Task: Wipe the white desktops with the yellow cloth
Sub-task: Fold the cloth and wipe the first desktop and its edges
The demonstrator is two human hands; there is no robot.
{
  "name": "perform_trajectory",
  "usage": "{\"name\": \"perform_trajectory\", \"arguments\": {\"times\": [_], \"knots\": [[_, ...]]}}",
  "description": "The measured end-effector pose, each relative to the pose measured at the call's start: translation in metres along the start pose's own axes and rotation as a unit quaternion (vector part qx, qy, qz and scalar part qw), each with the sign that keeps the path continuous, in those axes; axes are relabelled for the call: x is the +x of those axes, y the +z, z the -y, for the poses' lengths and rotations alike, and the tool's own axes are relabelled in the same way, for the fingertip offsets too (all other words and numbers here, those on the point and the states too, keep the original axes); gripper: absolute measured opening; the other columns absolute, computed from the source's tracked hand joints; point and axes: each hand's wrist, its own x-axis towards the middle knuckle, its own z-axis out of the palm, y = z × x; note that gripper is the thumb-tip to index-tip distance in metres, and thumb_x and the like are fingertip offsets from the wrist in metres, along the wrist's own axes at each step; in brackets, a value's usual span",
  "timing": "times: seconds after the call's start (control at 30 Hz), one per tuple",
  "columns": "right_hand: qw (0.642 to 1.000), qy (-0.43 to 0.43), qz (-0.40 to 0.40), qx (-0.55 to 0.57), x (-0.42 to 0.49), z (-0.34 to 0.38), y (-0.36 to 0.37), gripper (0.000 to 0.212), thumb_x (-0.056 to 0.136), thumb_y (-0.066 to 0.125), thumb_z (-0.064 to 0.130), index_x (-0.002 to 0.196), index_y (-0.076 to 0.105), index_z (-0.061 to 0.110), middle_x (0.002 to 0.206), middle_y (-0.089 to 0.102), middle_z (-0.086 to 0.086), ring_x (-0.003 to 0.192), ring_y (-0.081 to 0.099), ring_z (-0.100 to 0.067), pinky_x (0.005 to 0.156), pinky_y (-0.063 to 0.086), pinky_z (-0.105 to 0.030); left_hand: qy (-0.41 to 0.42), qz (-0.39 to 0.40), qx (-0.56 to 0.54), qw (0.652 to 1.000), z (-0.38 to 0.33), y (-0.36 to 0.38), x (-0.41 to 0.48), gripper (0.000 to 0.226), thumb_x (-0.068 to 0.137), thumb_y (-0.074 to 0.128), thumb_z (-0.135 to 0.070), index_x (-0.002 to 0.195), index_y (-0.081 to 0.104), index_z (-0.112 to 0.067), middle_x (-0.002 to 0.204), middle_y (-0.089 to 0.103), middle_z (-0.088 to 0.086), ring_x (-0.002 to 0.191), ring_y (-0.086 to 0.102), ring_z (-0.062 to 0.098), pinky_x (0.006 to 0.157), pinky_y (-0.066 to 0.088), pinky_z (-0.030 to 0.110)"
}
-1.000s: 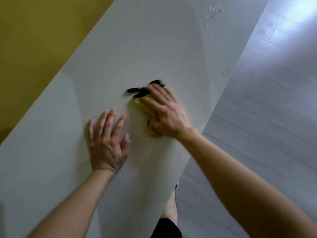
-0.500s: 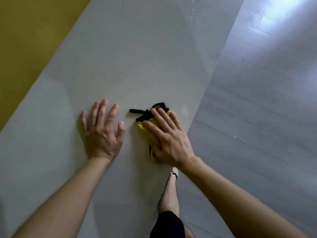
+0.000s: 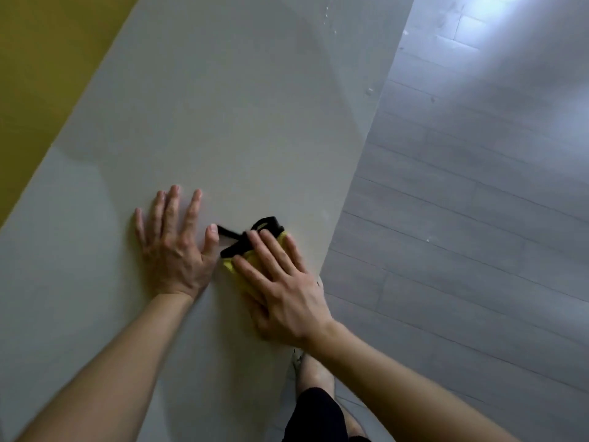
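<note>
The wiping is under way: the right hand (image 3: 283, 282) presses flat, fingers straight, on the yellow cloth (image 3: 234, 264) at lower centre of the white tabletop (image 3: 223, 122), the left hand (image 3: 173, 247) splayed beside it, and the next stroke probably needs steady pressure toward the droplets (image 3: 369, 90) at upper right.

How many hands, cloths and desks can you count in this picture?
hands: 2, the left hand and the right hand
yellow cloth: 1
white desk: 1
total: 4
</note>
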Motion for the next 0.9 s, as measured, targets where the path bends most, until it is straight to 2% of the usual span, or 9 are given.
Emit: {"name": "perform_trajectory", "arguments": {"times": [0.1, 0.17, 0.27, 0.37, 0.43, 0.5, 0.63, 0.77, 0.9], "knots": [[0.998, -0.054, 0.003, 0.016, 0.022, -0.054, -0.011, 0.076, 0.093, 0.068, 0.045, 0.164, 0.046, 0.033, 0.179, 0.023, -0.008, 0.168, 0.013, -0.027, 0.136, 0.009, -0.055, 0.003, 0.003, 0.001, 1.000, -0.001, 0.000, 0.000, 0.060, 0.108, 0.044, -0.051, 0.163, 0.048, -0.028, 0.173, 0.038, 0.011, 0.161, 0.034, 0.034, 0.129, 0.020, 0.064], [0.999, 0.007, -0.052, -0.003, 0.065, -0.109, -0.027, 0.078, 0.087, 0.072, 0.044, 0.162, 0.051, 0.033, 0.177, 0.031, -0.009, 0.166, 0.023, -0.029, 0.135, 0.012, -0.056, 0.008, 0.009, -0.002, 1.000, -0.001, -0.001, -0.001, 0.059, 0.108, 0.045, -0.050, 0.162, 0.050, -0.028, 0.173, 0.038, 0.012, 0.161, 0.034, 0.035, 0.130, 0.020, 0.064], [0.984, 0.146, -0.097, -0.037, 0.127, -0.170, -0.059, 0.069, 0.098, 0.052, 0.058, 0.163, 0.045, 0.036, 0.179, 0.026, -0.006, 0.167, 0.016, -0.025, 0.136, 0.004, -0.052, 0.008, 0.019, -0.002, 1.000, 0.001, -0.002, -0.001, 0.057, 0.107, 0.046, -0.048, 0.161, 0.052, -0.028, 0.172, 0.039, 0.013, 0.161, 0.034, 0.035, 0.130, 0.021, 0.062], [0.974, 0.195, -0.109, -0.046, 0.146, -0.155, -0.053, 0.072, 0.100, 0.046, 0.064, 0.165, 0.043, 0.034, 0.179, 0.022, -0.012, 0.168, 0.013, -0.031, 0.136, -0.001, -0.055, 0.008, 0.023, 0.012, 1.000, 0.004, -0.001, 0.000, 0.057, 0.107, 0.048, -0.047, 0.161, 0.052, -0.029, 0.172, 0.039, 0.012, 0.161, 0.034, 0.035, 0.129, 0.023, 0.062], [0.986, 0.112, -0.111, -0.046, 0.122, -0.110, -0.035, 0.073, 0.097, 0.060, 0.058, 0.163, 0.047, 0.030, 0.177, 0.024, -0.019, 0.167, 0.016, -0.038, 0.135, 0.003, -0.059, 0.014, 0.026, 0.018, 0.999, 0.005, -0.003, -0.002, 0.058, 0.106, 0.050, -0.046, 0.161, 0.051, -0.028, 0.172, 0.038, 0.013, 0.160, 0.034, 0.037, 0.128, 0.023, 0.064], [0.998, -0.029, -0.041, -0.029, 0.085, -0.072, -0.023, 0.071, 0.099, 0.061, 0.053, 0.165, 0.045, 0.031, 0.179, 0.021, -0.017, 0.168, 0.013, -0.036, 0.135, 0.005, -0.060, 0.019, 0.037, 0.033, 0.999, 0.003, -0.006, -0.004, 0.060, 0.106, 0.048, -0.045, 0.163, 0.049, -0.026, 0.173, 0.036, 0.015, 0.161, 0.032, 0.039, 0.127, 0.023, 0.066], [0.986, -0.163, 0.035, -0.007, 0.076, -0.114, -0.034, 0.073, 0.097, 0.065, 0.050, 0.165, 0.044, 0.034, 0.181, 0.018, -0.004, 0.169, 0.009, -0.026, 0.135, 0.010, -0.059, 0.040, 0.068, 0.039, 0.996, -0.005, -0.006, 0.000, 0.063, 0.106, 0.044, -0.041, 0.165, 0.045, -0.018, 0.175, 0.031, 0.016, 0.163, 0.028, 0.041, 0.127, 0.021, 0.070], [0.999, -0.013, -0.029, -0.024, 0.146, -0.218, -0.077, 0.072, 0.094, 0.066, 0.048, 0.163, 0.048, 0.034, 0.178, 0.028, -0.004, 0.167, 0.019, -0.027, 0.133, 0.013, -0.063, 0.151, 0.104, 0.010, 0.983, -0.005, -0.006, 0.013, 0.063, 0.103, 0.045, -0.036, 0.162, 0.049, -0.018, 0.173, 0.036, 0.015, 0.159, 0.036, 0.041, 0.125, 0.029, 0.067], [0.969, 0.226, -0.089, -0.038, 0.211, -0.268, -0.107, 0.071, 0.095, 0.046, 0.056, 0.163, 0.044, 0.035, 0.180, 0.023, -0.007, 0.168, 0.012, -0.028, 0.135, 0.006, -0.059, 0.107, 0.082, 0.025, 0.991, -0.018, -0.002, 0.050, 0.061, 0.100, 0.048, -0.045, 0.148, 0.064, -0.011, 0.140, 0.064, 0.020, 0.123, 0.061, 0.042, 0.109, 0.043, 0.061]]}}
